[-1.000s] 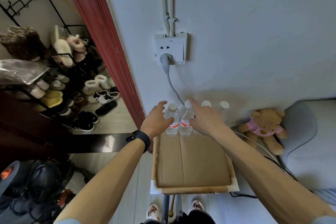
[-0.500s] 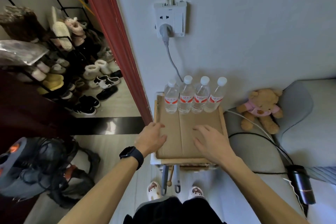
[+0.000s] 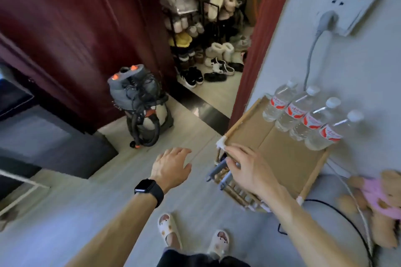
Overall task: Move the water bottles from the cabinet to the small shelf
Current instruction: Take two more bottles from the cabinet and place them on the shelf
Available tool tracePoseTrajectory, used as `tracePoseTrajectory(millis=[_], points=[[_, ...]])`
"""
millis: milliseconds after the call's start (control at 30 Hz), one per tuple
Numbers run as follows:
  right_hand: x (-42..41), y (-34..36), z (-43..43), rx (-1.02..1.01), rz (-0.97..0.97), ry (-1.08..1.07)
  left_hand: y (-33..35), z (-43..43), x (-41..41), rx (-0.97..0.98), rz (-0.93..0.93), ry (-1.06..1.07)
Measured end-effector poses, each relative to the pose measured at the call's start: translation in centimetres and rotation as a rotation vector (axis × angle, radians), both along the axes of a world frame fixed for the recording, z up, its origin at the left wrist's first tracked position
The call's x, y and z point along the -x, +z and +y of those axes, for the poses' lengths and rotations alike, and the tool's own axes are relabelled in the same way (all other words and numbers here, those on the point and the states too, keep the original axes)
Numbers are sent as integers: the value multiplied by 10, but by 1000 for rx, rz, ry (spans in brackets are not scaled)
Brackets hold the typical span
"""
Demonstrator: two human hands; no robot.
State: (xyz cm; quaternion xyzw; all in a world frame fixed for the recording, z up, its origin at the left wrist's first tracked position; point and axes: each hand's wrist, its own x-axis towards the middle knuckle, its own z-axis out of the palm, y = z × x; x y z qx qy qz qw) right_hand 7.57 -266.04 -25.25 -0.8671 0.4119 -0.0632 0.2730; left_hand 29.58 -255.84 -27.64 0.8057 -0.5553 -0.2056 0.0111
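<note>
At the far edge of the small wooden shelf topped with brown cardboard (image 3: pixel 280 154), four clear plastic water bottles with white caps and red labels (image 3: pixel 299 112) stood in a row, touching one another and just beside the pale wall. The right hand (image 3: pixel 249 169) hung over the shelf's near left corner with its fingers loosely extended and grasping nothing; motion blur made it hard to tell whether the fingertips touched the rim. The left hand (image 3: pixel 171 167), a black smartwatch (image 3: pixel 148 188) on its wrist, was spread open above the floor to the left of the shelf, holding nothing. A brown teddy bear in a pink top (image 3: pixel 377 199) lay near the right. A grey vacuum cleaner with orange buttons (image 3: pixel 138 106) stood farther left.
</note>
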Motion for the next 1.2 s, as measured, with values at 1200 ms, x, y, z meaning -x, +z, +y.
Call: tracePoseTrajectory(millis=[1200], points=[[-466,214,949,260,-579,1835,226,1064,-41,-78,-687,1929]])
